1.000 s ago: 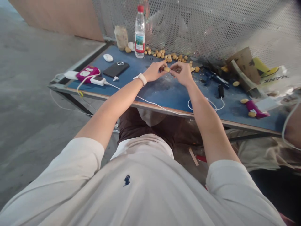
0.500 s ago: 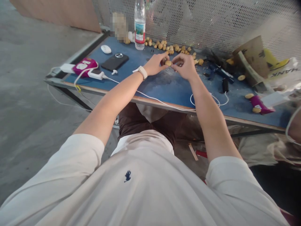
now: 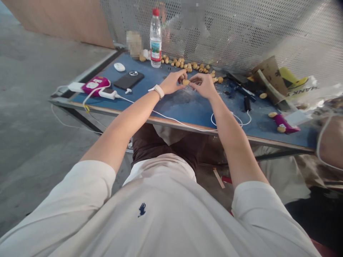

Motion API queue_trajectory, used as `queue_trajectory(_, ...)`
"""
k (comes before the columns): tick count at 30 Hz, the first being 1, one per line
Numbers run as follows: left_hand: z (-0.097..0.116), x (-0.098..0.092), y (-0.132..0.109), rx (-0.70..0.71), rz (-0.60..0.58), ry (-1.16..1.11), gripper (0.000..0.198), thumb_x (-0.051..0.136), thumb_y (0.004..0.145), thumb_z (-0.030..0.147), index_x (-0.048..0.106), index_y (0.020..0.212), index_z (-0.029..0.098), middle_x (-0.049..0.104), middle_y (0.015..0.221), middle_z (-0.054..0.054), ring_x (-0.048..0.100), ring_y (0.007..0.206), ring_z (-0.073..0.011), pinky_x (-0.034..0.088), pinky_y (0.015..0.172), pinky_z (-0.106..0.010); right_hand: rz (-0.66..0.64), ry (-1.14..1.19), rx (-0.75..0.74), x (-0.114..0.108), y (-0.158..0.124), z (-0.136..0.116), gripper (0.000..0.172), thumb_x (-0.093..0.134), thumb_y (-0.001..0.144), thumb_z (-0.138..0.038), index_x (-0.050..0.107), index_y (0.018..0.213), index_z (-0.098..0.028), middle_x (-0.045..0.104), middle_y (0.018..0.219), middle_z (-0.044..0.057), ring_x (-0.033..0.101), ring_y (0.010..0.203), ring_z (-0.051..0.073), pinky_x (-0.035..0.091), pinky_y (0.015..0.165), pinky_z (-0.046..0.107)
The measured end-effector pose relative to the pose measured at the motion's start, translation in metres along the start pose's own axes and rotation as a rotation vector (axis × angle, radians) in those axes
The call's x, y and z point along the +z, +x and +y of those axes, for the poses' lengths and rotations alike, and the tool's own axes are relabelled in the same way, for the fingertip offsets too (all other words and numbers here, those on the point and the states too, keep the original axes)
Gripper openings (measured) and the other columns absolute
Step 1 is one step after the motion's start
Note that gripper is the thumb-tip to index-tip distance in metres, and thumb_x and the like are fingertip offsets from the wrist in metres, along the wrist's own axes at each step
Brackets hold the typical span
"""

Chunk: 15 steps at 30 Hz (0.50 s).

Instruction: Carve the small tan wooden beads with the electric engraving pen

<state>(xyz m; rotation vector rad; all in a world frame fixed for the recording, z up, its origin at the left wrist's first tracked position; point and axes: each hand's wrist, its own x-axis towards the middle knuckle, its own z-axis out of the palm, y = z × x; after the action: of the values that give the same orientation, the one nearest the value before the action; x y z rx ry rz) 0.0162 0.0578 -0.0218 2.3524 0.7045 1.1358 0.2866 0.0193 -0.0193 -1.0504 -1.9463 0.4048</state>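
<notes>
Over the blue table, my left hand [image 3: 173,82] pinches a small round tan piece [image 3: 185,82] between thumb and fingertips. It looks like a wooden bead or a small fruit; I cannot tell which. Close on its right is my right hand [image 3: 203,84], thumb and fingers drawn together at the piece's edge. Whether those fingertips hold something small is too fine to make out. Just behind both hands lies a row of similar tan pieces [image 3: 195,66], several of them along the mesh panel.
A water bottle [image 3: 155,44] stands behind a dark phone [image 3: 129,80]. Left are a magenta power strip [image 3: 95,85] and white earbud case [image 3: 119,67]. A white cable [image 3: 174,119] crosses the front edge. Cardboard [image 3: 270,76] and a plastic bag [image 3: 308,92] lie right, near another person's arm [image 3: 332,139].
The view has tilted up slightly, so the bottle's red cap now shows. Both hands keep nearly the same pose around the tan piece.
</notes>
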Motion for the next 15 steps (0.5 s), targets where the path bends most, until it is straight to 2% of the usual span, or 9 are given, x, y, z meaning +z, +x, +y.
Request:
queue_trajectory(4, 0.002, 0.000, 0.000, 0.011, 0.003, 0.002, 0.031, 0.101, 0.099, 0.028, 0.078, 0.120, 0.023, 0.086, 0.110, -0.008, 0.085, 0.120, -0.0325, 0.065, 0.116, -0.048, 0.013, -0.016, 0.002, -0.001, 0.000, -0.003, 0.090, 0.096, 0.081, -0.110, 0.091, 0.112, -0.026, 0.090, 0.101, 0.013, 0.090, 0.092, 0.036, 0.081, 0.090, 0.061)
queue_trajectory(10, 0.004, -0.003, 0.000, 0.007, 0.001, 0.061, 0.029, 0.098, 0.098, 0.028, 0.086, 0.123, 0.019, 0.091, 0.120, -0.014, 0.086, 0.116, -0.0318, 0.068, 0.113, -0.046, 0.012, -0.011, 0.057, -0.002, -0.003, -0.009, 0.074, 0.103, 0.085, -0.097, 0.090, 0.115, -0.029, 0.089, 0.110, 0.013, 0.090, 0.103, 0.039, 0.081, 0.099, 0.065)
queue_trajectory(15, 0.006, -0.001, 0.000, 0.021, -0.001, 0.084, 0.027, 0.094, 0.102, 0.028, 0.089, 0.125, 0.017, 0.092, 0.118, -0.014, 0.084, 0.107, -0.0283, 0.067, 0.109, -0.042, 0.011, -0.046, 0.067, -0.005, -0.003, -0.018, 0.071, 0.104, 0.087, -0.093, 0.089, 0.114, -0.029, 0.090, 0.109, 0.012, 0.089, 0.103, 0.039, 0.080, 0.099, 0.064)
